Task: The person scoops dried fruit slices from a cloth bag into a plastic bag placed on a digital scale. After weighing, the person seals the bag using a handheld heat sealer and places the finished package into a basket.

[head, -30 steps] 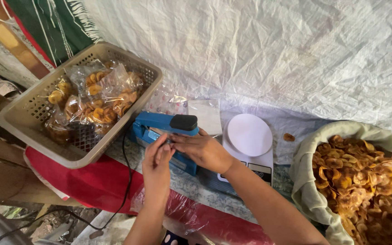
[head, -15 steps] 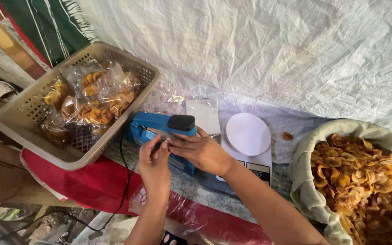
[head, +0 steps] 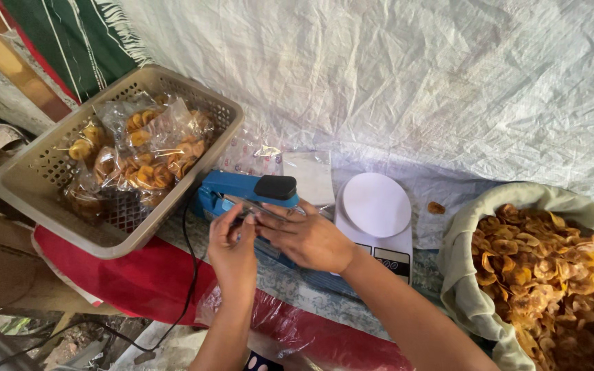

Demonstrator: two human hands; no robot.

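Left hand (head: 232, 251) and right hand (head: 307, 237) pinch a clear bag (head: 259, 208) with narrowed fingers over the blue sealer (head: 232, 187), between basket (head: 32, 199) and scale (head: 376, 206), at the table's front edge

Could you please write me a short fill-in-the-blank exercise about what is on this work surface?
1. Both hands, the left hand and the right hand, meet at the ____ coloured sealing machine.
2. The sealed bags of chips lie in a beige plastic ____.
3. The white scale stands between the sealing machine and the ____ of loose chips.

Missing words: blue; basket; sack
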